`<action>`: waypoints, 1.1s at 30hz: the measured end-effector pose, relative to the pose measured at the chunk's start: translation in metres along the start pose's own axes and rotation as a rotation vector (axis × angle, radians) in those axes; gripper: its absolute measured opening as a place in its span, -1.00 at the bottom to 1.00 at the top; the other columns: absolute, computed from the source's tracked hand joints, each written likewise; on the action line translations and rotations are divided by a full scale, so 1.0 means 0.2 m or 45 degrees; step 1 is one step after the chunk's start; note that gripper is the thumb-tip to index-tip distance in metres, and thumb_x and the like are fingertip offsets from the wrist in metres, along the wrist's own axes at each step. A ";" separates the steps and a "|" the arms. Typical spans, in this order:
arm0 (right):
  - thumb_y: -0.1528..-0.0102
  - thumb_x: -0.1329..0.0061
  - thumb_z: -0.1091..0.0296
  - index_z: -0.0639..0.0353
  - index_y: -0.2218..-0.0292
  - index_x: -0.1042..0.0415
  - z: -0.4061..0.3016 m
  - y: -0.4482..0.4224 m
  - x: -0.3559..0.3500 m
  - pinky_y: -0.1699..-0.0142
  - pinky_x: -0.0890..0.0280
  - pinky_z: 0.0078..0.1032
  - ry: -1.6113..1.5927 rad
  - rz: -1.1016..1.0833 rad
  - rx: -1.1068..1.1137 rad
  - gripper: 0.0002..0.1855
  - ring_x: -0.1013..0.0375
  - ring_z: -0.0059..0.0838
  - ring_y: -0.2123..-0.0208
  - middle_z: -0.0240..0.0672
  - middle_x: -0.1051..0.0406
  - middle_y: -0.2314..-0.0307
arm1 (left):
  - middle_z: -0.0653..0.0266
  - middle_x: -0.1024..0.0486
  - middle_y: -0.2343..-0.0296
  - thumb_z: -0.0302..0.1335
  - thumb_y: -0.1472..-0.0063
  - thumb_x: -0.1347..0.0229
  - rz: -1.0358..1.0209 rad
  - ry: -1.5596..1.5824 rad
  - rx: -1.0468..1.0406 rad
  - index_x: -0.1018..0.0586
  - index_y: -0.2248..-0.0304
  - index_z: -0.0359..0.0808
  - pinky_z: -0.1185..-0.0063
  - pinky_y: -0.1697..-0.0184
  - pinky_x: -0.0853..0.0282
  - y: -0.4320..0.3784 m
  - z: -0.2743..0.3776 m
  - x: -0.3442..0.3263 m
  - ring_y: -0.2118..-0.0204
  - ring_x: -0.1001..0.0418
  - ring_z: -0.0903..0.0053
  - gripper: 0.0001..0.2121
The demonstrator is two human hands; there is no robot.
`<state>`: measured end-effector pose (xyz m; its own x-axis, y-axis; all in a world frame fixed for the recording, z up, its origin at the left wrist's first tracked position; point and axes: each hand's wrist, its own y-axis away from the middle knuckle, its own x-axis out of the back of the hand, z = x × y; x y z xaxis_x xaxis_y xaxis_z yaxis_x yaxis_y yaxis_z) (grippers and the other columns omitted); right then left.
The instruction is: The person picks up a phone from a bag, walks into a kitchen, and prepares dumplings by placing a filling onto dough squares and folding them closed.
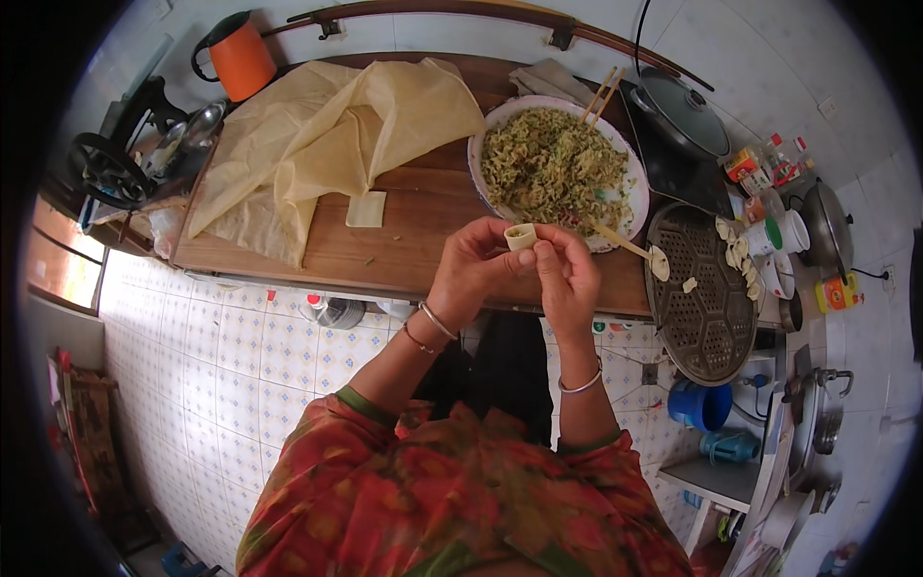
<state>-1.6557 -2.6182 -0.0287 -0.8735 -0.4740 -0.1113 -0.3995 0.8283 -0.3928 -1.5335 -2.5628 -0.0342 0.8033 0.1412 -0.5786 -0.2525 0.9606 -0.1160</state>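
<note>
Between the fingers of my left hand (469, 265) and my right hand (566, 278) is a folded dough wrapper (520, 236) with a little green filling showing at its open top. Both hands hold it up above the front edge of the wooden table (425, 198). Just beyond them, a wide enamel basin (478, 166) contains chopped green filling (551, 162). A pair of chopsticks (604, 97) leans on its far rim, and a flat wooden stick (619, 239) lies across the near rim. To the left, a single square wrapper (366, 210) lies beside a crumpled translucent sheet (332, 137).
At right, a perforated metal steamer tray (703, 317) carries several folded dumplings (737, 254) and overhangs the table edge. A lidded pan (683, 115), bottles (775, 162) and jars stand behind it. An orange jug (234, 58) and a hand-cranked machine (112, 169) are at left.
</note>
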 end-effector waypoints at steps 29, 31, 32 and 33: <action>-0.14 0.15 0.38 0.34 0.30 -0.32 0.01 0.02 -0.04 0.25 -0.24 -0.74 0.020 0.173 0.025 -0.82 -0.32 -0.68 0.37 -0.37 -0.36 0.39 | 0.39 -0.48 0.39 -0.56 -0.05 -0.14 -0.017 -0.054 -0.023 -0.47 0.31 -0.33 0.71 0.24 -0.31 0.02 -0.02 -0.02 0.34 -0.40 0.73 -0.82; -0.14 0.15 0.39 0.34 0.29 -0.33 -0.05 0.01 -0.04 0.25 -0.24 -0.73 -0.011 0.124 0.008 -0.82 -0.33 -0.68 0.36 -0.36 -0.36 0.39 | 0.40 -0.48 0.40 -0.55 -0.06 -0.14 0.004 -0.096 -0.040 -0.47 0.30 -0.34 0.71 0.24 -0.31 0.02 0.01 -0.01 0.34 -0.40 0.74 -0.82; -0.14 0.14 0.40 0.34 0.27 -0.33 -0.07 0.01 -0.03 0.24 -0.25 -0.72 -0.044 0.077 -0.008 -0.82 -0.34 -0.67 0.36 -0.35 -0.37 0.38 | 0.40 -0.48 0.40 -0.55 -0.06 -0.14 0.007 -0.094 -0.041 -0.47 0.30 -0.34 0.71 0.24 -0.31 0.01 0.01 0.00 0.34 -0.40 0.74 -0.82; -0.14 0.14 0.40 0.34 0.27 -0.33 -0.07 0.00 -0.01 0.24 -0.25 -0.72 -0.042 0.076 -0.010 -0.82 -0.34 -0.67 0.36 -0.35 -0.37 0.38 | 0.40 -0.48 0.40 -0.55 -0.05 -0.14 -0.004 -0.136 -0.028 -0.47 0.30 -0.34 0.72 0.25 -0.31 0.01 0.02 0.01 0.34 -0.40 0.74 -0.81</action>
<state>-1.6575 -2.6120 -0.0151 -0.8862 -0.4330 -0.1649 -0.3488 0.8578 -0.3775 -1.5305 -2.5601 -0.0328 0.8566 0.1639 -0.4892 -0.2607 0.9557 -0.1363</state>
